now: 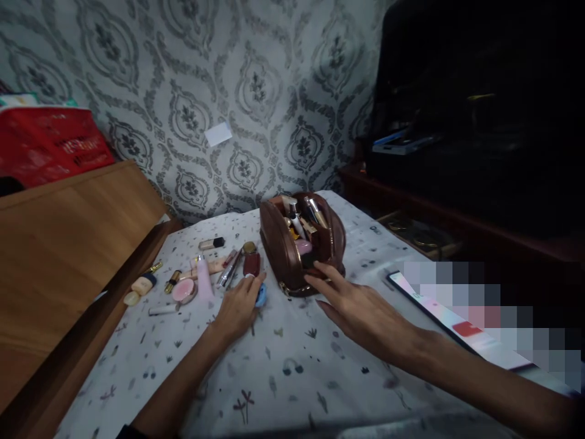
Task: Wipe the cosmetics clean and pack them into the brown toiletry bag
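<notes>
My left hand (237, 306) is low over the patterned cloth, its fingers curled over a small blue round item (261, 296) that they partly hide. My right hand (354, 299) reaches to the front rim of a brown makeup bag (278, 244), fingers stretched out and apart, with nothing seen in them. The bag stands unzipped. Inside lie several cosmetics, among them a gold-and-clear tube (315, 211) and a pink item (302, 247). Close to my left hand are a dark red case (251, 264), a slim silver tube (230, 271) and a lilac squeeze tube (205, 280).
More cosmetics lie at the left: a pink round compact (184, 291), a black-capped bottle (211, 244) and a white stick (163, 310). A lit tablet or phone (439, 311) lies at right. A wooden board (77, 244) borders the left, and a patterned wall stands behind.
</notes>
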`<action>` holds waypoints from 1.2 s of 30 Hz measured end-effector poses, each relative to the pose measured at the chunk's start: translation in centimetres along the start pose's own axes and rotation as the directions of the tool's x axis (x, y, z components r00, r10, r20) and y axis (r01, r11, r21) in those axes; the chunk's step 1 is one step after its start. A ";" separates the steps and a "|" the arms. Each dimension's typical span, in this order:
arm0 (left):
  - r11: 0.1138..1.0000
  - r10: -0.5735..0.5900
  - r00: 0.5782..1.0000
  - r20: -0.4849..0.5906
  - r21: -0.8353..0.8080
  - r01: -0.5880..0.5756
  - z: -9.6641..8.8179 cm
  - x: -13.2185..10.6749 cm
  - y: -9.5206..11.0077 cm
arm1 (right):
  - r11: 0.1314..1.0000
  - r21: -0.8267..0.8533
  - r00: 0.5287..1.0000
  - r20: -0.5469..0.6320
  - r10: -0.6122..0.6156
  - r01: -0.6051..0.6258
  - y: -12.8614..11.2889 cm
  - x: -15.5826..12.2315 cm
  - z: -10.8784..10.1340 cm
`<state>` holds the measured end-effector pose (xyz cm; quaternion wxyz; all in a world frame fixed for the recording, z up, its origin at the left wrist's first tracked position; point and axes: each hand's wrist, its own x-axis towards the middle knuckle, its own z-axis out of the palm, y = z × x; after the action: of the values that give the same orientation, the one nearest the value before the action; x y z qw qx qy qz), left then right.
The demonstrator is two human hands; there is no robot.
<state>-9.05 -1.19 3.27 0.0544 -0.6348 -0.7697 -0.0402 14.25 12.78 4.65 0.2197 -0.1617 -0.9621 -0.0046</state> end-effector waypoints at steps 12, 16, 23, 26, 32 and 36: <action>0.978 -0.133 0.968 -0.213 -0.189 0.092 2.3 1.8 -4.1 | 0.859 0.490 0.975 0.218 0.042 -0.146 -7.5 4.5 5.7; 0.962 -0.150 0.963 -0.223 -0.257 0.091 3.0 2.2 -4.3 | 0.723 0.576 0.924 0.262 0.279 -0.381 -8.7 8.1 8.5; 0.841 -0.236 0.923 -0.305 -0.539 0.037 3.8 1.9 -4.0 | 0.607 0.664 0.889 0.213 0.405 -0.436 -9.1 9.1 11.9; 0.760 -0.301 0.911 -0.282 -0.648 0.050 3.7 1.8 -3.8 | 0.480 0.769 0.872 0.200 0.447 -0.422 -9.0 8.7 12.2; 0.618 -0.380 0.895 -0.235 -0.784 0.056 3.6 1.8 -4.1 | 0.406 0.777 0.824 0.245 0.510 -0.482 -9.1 8.9 12.5; 0.555 -0.453 0.869 -0.200 -0.826 0.099 3.7 1.9 -4.3 | 0.430 0.765 0.834 0.245 0.495 -0.480 -9.0 8.7 12.9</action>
<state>-13.73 0.30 -0.10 -0.0878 -0.4375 -0.7344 -0.5114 -1.47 7.95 -2.75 0.2679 -0.3153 -0.7671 0.4903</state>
